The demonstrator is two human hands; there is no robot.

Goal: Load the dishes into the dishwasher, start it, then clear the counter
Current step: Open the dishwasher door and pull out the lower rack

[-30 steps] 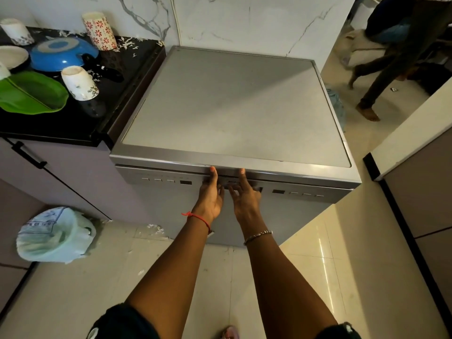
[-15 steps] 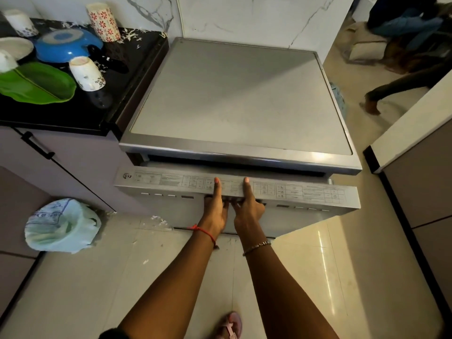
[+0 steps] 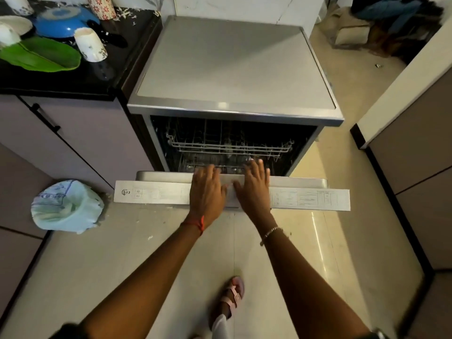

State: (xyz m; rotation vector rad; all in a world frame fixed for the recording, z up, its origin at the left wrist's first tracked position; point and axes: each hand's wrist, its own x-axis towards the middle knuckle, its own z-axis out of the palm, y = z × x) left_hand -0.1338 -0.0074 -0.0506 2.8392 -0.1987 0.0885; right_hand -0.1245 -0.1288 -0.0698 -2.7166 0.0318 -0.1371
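The mouth above the tilted-down dishwasher door gives passage to the wire rack, though the left hand and right hand lie flat across the door's middle. At the left, a green plate, blue pan and cup crowd the table. A plastic bag on the floor and a cabinet at the right narrow the aisle.

Lower rack (behind door) mostly hidden

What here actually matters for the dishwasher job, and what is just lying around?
Part of the job: dishwasher door, open, with left hand and right hand on it; wire rack; blue pan, green plate, white cup on the counter.
Just lying about: plastic bag on the floor; sacks in the far corner.
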